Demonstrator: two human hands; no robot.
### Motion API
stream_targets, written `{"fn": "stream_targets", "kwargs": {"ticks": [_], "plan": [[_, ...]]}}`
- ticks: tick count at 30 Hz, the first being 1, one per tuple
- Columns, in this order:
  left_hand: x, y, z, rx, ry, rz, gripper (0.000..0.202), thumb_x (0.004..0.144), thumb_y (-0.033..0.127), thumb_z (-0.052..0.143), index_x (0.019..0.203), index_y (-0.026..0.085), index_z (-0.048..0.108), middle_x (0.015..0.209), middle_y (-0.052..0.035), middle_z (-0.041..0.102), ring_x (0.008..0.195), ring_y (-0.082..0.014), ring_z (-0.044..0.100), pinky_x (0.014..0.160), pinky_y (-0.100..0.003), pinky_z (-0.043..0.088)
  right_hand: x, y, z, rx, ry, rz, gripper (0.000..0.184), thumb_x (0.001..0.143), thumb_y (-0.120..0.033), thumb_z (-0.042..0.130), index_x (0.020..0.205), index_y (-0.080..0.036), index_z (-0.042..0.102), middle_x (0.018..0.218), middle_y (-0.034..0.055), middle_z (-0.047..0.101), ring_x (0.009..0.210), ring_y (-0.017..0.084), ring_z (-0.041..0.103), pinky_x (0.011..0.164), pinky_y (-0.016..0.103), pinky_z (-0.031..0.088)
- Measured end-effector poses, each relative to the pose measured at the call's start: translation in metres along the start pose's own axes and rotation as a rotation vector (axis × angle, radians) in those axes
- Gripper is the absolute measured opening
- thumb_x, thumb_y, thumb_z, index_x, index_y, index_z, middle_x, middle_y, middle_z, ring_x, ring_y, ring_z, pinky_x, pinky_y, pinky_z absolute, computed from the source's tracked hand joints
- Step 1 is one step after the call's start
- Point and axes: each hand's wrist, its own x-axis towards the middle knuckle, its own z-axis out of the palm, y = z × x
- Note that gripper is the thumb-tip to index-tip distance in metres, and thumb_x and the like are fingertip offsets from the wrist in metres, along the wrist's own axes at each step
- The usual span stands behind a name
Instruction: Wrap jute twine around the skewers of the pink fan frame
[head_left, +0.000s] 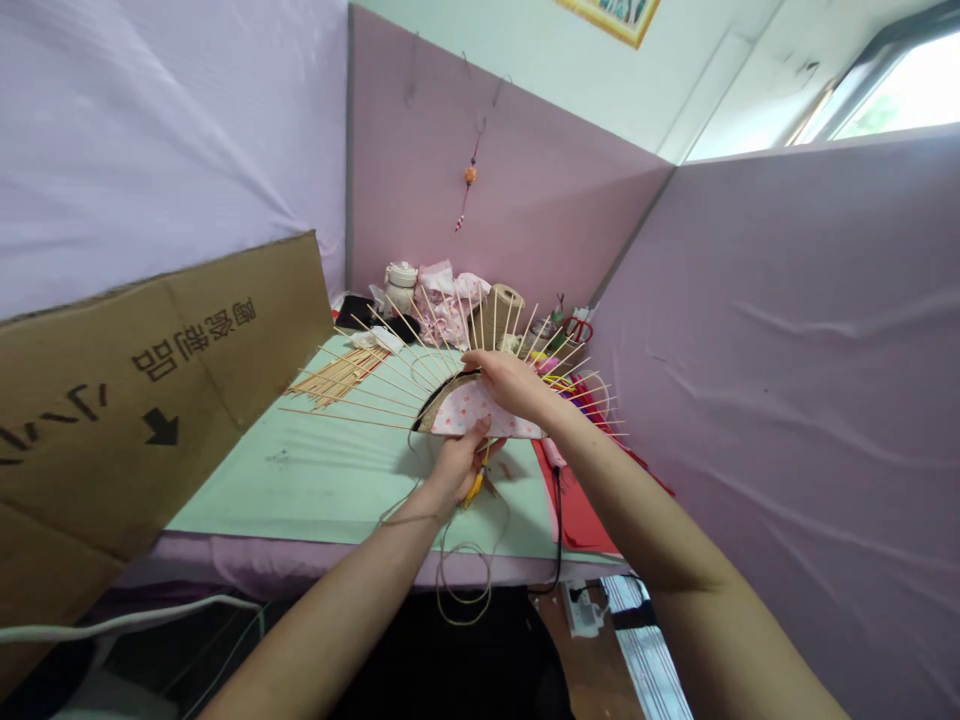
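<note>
Over the table I hold a half-round fan [457,408] of white fabric with pink dots, edged by a dark band. Thin wooden sticks radiate from its curved edge. My left hand [459,465] grips it at the straight lower edge, thumb on the fabric. My right hand [504,380] lies across the top, its fingers bent at the curved edge among the sticks; whether they pinch something there is hidden. A yellow tassel [475,487] hangs below the left hand. Loose twine [465,600] loops down from there past the table edge.
Loose sticks [341,375] lie on the green table mat [300,500]. Behind are a white jar [401,285], pink fabric [442,310] and a twine spool [506,300]. Red sheets [581,510] and a black cable [557,530] are right; a cardboard panel [187,370] stands left.
</note>
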Motion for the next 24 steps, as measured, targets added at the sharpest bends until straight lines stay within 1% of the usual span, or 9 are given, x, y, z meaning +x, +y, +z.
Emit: {"fn": "stream_targets", "kwargs": {"ticks": [5,11,14,16,18,21,24], "plan": [[0.0013,-0.0026,-0.0019,0.024,0.005,0.006,0.045,0.068,0.016,0.08,0.11,0.021,0.063,0.108,-0.0062,0.071,0.089,-0.0192,0.07,0.089,-0.043,0.057,0.004,0.0018,0.0047,-0.052,0.004,-0.02,0.041,0.085,-0.001,0.039,0.117,-0.017,0.059,0.109,0.0079,0.071,0.1,0.019,0.063,0.088,0.03,0.045],[-0.0002,-0.0027,-0.001,0.037,-0.014,-0.001,0.048,0.069,0.015,0.079,0.114,0.022,0.062,0.115,-0.0062,0.069,0.092,-0.0194,0.069,0.089,-0.043,0.057,0.0037,0.0029,0.0056,-0.114,-0.012,-0.047,0.039,0.086,-0.003,0.04,0.115,-0.017,0.061,0.108,0.0097,0.07,0.1,0.021,0.063,0.088,0.033,0.045],[-0.0013,-0.0012,0.0,0.039,-0.009,-0.009,0.042,0.07,0.015,0.078,0.109,0.021,0.063,0.111,-0.0062,0.07,0.09,-0.0191,0.069,0.089,-0.044,0.057,0.0002,0.0008,0.0014,-0.076,0.054,-0.038,0.043,0.087,-0.003,0.036,0.122,-0.016,0.057,0.121,0.0117,0.065,0.107,0.021,0.061,0.089,0.033,0.045],[-0.0012,-0.0009,-0.0003,0.044,-0.01,-0.017,0.038,0.071,0.016,0.078,0.106,0.02,0.064,0.108,-0.0069,0.071,0.089,-0.0193,0.069,0.088,-0.044,0.057,-0.0017,-0.0005,-0.0021,-0.036,0.111,-0.036,0.043,0.087,-0.002,0.035,0.122,-0.016,0.057,0.124,0.0113,0.063,0.111,0.02,0.06,0.093,0.032,0.045],[-0.0005,-0.0015,-0.0013,0.048,-0.024,-0.018,0.039,0.071,0.017,0.078,0.107,0.02,0.064,0.109,-0.0071,0.071,0.09,-0.0196,0.068,0.087,-0.043,0.058,-0.0025,-0.0011,-0.0038,-0.025,0.107,-0.049,0.04,0.087,-0.003,0.036,0.117,-0.017,0.06,0.116,0.0097,0.067,0.109,0.02,0.06,0.093,0.032,0.044],[0.0009,-0.0033,-0.0028,0.051,-0.04,-0.002,0.047,0.07,0.018,0.079,0.114,0.023,0.062,0.117,-0.0066,0.069,0.092,-0.0196,0.068,0.085,-0.041,0.059,-0.0016,-0.0007,-0.0007,-0.051,0.026,-0.085,0.038,0.086,-0.002,0.038,0.111,-0.016,0.062,0.104,0.0075,0.07,0.098,0.019,0.062,0.088,0.032,0.045],[0.0015,-0.0043,-0.0031,0.057,-0.026,0.0,0.055,0.069,0.018,0.08,0.12,0.024,0.06,0.123,-0.0078,0.066,0.093,-0.0199,0.069,0.086,-0.041,0.059,0.0008,0.0002,0.0058,-0.071,-0.011,-0.116,0.036,0.086,-0.003,0.04,0.111,-0.015,0.062,0.101,0.0077,0.07,0.094,0.019,0.062,0.085,0.031,0.044]]}}
